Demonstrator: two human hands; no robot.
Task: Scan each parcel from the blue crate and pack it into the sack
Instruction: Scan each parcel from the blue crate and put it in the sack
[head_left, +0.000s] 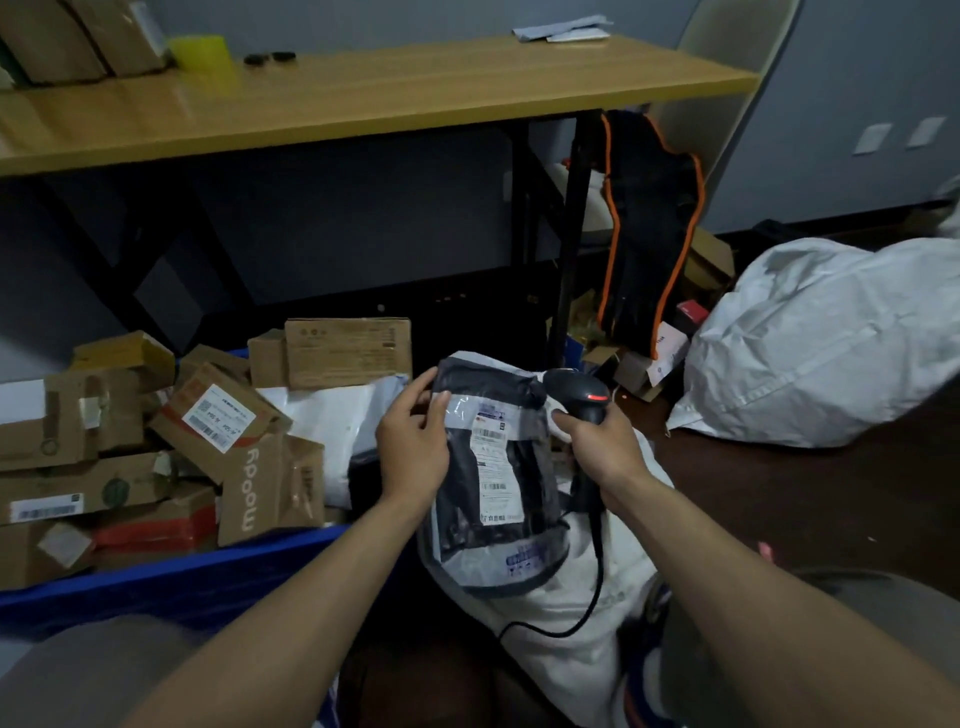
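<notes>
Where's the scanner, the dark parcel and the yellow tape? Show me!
scanner (574, 388): head view, on its black head.
dark parcel (492, 462): head view, on its white label.
yellow tape (201, 52): head view, on the roll's side.

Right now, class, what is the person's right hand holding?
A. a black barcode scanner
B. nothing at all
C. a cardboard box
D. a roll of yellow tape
A: the right hand grips the handle of the black barcode scanner, whose red light is lit, beside the grey parcel that the left hand holds by its edge.
</notes>
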